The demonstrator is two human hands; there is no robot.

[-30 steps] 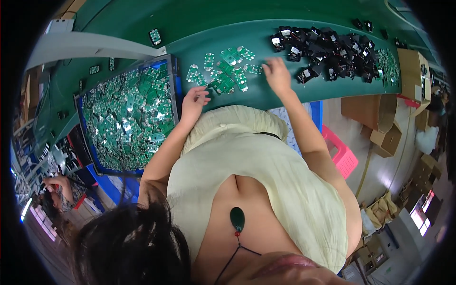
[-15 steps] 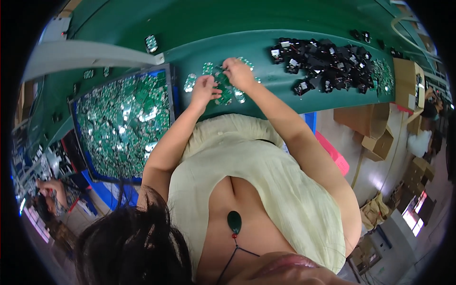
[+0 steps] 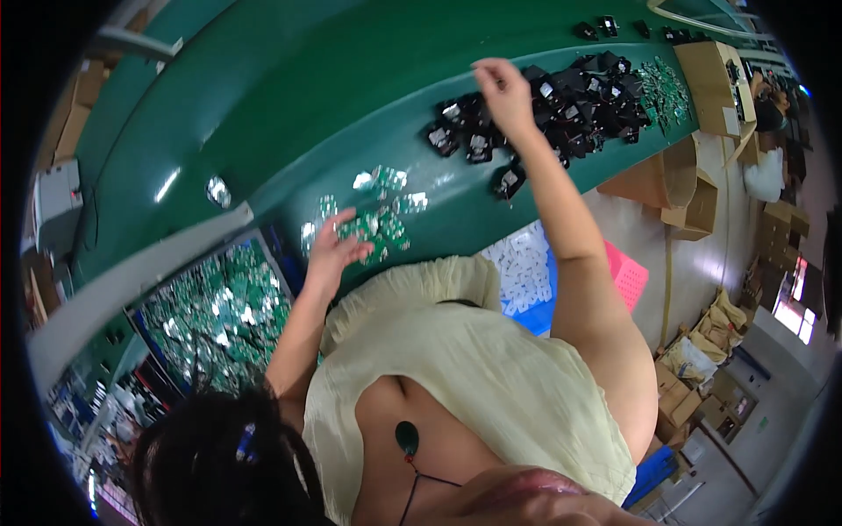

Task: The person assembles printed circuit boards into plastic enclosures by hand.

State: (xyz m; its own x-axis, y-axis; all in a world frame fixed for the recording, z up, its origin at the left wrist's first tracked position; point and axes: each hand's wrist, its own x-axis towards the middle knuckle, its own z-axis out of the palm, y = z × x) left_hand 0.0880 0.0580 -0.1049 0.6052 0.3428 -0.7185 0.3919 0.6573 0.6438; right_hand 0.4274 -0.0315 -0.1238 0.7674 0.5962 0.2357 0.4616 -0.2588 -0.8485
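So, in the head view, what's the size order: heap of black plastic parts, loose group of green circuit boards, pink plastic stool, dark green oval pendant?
1. Heap of black plastic parts
2. Loose group of green circuit boards
3. Pink plastic stool, partly hidden
4. Dark green oval pendant, though nearer the camera

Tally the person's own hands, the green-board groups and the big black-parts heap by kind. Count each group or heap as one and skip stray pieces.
Hands: 2 (left hand, right hand)
Green-board groups: 3 (left-side heap, scattered boards, far-right heap)
Black-parts heap: 1
Total: 6
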